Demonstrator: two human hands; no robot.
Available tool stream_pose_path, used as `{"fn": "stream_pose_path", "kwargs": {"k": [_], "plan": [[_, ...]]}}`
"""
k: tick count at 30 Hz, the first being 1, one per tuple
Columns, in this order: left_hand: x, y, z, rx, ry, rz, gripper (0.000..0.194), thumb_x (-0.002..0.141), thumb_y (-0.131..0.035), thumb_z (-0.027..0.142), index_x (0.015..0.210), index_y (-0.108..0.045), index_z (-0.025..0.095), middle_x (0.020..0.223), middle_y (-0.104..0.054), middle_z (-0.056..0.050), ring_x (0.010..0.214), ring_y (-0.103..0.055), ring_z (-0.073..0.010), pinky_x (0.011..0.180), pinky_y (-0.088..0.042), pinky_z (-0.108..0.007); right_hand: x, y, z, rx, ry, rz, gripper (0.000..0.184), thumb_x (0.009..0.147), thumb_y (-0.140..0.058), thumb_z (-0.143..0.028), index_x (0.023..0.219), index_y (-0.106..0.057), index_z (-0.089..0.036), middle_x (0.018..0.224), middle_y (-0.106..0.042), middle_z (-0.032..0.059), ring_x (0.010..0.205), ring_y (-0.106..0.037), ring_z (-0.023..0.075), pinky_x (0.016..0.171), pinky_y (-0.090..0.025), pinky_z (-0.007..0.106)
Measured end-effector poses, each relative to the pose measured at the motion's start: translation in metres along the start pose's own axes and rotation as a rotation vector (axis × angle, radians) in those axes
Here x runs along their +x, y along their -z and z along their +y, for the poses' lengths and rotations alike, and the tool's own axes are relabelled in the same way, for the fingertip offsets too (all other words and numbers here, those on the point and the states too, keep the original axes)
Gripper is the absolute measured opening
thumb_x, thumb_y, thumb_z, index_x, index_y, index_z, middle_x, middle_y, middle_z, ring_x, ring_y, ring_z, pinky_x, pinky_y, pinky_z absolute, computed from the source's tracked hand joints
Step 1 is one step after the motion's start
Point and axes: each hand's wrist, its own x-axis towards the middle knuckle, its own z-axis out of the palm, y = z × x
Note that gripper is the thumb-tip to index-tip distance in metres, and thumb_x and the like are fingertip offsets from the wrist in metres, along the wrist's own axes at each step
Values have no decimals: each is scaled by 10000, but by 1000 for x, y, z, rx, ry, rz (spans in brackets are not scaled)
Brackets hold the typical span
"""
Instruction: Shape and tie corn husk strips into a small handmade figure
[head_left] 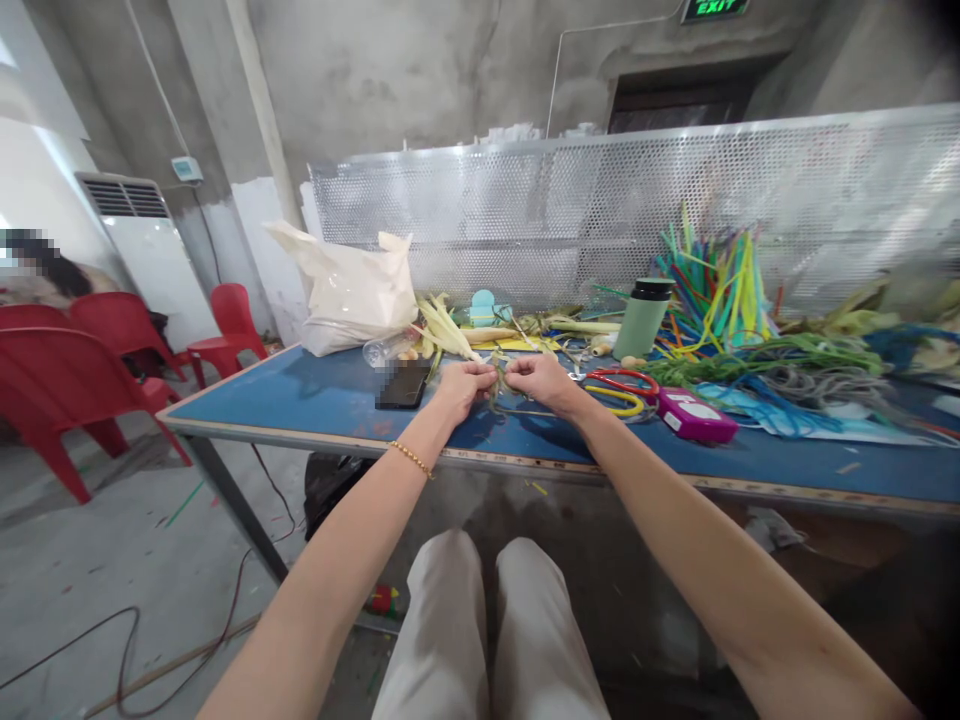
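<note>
Both my hands are close together above the near part of the blue table. My left hand, with a gold bead bracelet at its wrist, is closed in a pinch. My right hand is pinched too, a short gap away. Between the fingertips is a thin greenish-tan husk strip, with loose ends hanging below; its exact shape is blurred. Pale corn husks lie just behind my left hand. A dark phone lies left of it. Red-handled scissors lie right of my right hand.
A cream plastic bag stands at the back left. On the right are a green bottle, a purple box, grey cord and a bundle of coloured strips. A perforated metal panel edges the back. Red chairs stand left.
</note>
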Motion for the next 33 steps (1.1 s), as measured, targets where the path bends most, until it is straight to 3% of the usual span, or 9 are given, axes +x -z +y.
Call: {"fn": "stream_pose_path", "kwargs": {"k": [6, 12, 21, 33], "plan": [[2, 1, -5, 213, -84, 45, 402, 578, -876, 245, 471, -501, 146, 444, -452, 45, 426, -373, -47, 463, -276, -217, -1, 3, 0, -67, -23, -5, 62, 573, -575, -243, 559, -601, -188, 506, -569, -20, 516, -511, 131, 516, -389, 252], [0, 0, -1, 167, -33, 52, 313, 605, -861, 207, 543, -561, 138, 490, -530, 17, 447, -448, -74, 479, -328, -233, -4, 1, -4, 75, -55, -107, 155, 637, -621, -309, 547, -602, -184, 494, -580, -14, 504, -512, 120, 525, -412, 244], [-2, -1, 2, 72, 38, 4, 286, 598, -879, 188, 610, -605, 109, 530, -563, -3, 487, -516, -90, 518, -395, -236, -2, -5, -1, 106, -148, -36, 161, 570, -639, -297, 505, -568, -168, 443, -509, -38, 462, -425, 82, 469, -320, 220], [5, 1, -6, 510, -117, 1, 339, 692, -777, 224, 488, -519, 143, 436, -453, 35, 428, -386, -67, 467, -275, -226, -1, -1, 2, 79, -195, -71, 122, 569, -617, -233, 485, -554, -172, 429, -497, -37, 448, -470, 93, 461, -382, 220]]}}
